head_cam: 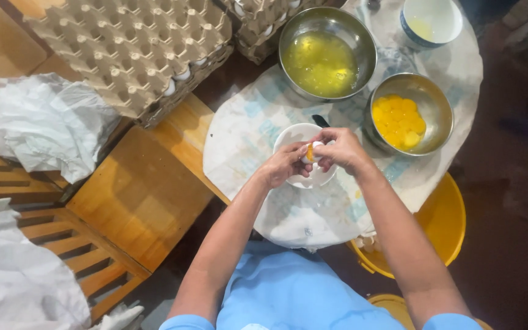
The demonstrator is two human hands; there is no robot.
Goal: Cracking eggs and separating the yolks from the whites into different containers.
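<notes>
Closest to you, your two forearms run up from the blue shirt and meet over the round cloth-covered bench (pixel 258 128). Your left hand (pixel 284 164) and your right hand (pixel 341 148) are both closed on one cracked egg (pixel 313 151), fingertips pinching the shell from either side, with a spot of yolk showing in the gap between the halves. The egg sits right between the hands, neither nearer than the other, and the split seems to run roughly toward and away from you, so the halves part left and right.

Directly under the egg is a small white bowl (pixel 294 134); the egg is held just above it, apart from the rim as far as you can tell. A dark utensil tip (pixel 320 120) pokes out behind that bowl.

Off to the right of your right hand, near it, stands a steel bowl of yolks (pixel 408 114). Farther on, beyond the white bowl, is a larger steel bowl of egg whites (pixel 327 54), and past that a white bowl with a blue rim (pixel 430 22).

To your left, well apart from the hands, stacked egg trays (pixel 131 50) rest on a wooden table (pixel 145 195), with crumpled white plastic (pixel 47 125) beside them. A yellow bucket (pixel 444 223) sits low on your right.
</notes>
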